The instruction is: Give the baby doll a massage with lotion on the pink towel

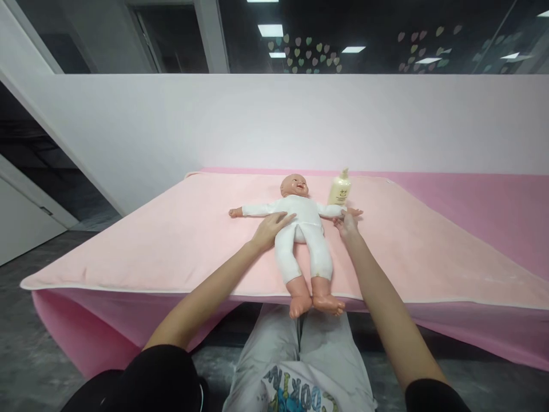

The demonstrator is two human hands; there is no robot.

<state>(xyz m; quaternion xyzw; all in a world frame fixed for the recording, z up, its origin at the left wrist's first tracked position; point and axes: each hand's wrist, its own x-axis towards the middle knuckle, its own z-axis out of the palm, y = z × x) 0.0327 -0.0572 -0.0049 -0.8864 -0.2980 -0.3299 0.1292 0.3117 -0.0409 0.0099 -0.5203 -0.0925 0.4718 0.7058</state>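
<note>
A baby doll (302, 212) with a white cloth body lies face up in the middle of the head view, arms spread and feet poking past the table's near edge. My left hand (271, 229) rests on the doll's side at the waist, fingers stretched out over the white cloth. At the doll's other arm, my right hand (348, 224) has its fingers closed around the wrist, thumb side partly hidden. Just behind that arm stands a pale yellow pump bottle (340, 189).
A light pink blanket (171, 246) covers the table over a darker pink cloth (484, 212), which hangs down at the front. Behind it rises a white wall (274, 120) with dark windows above. Grey floor (26, 320) shows at the left.
</note>
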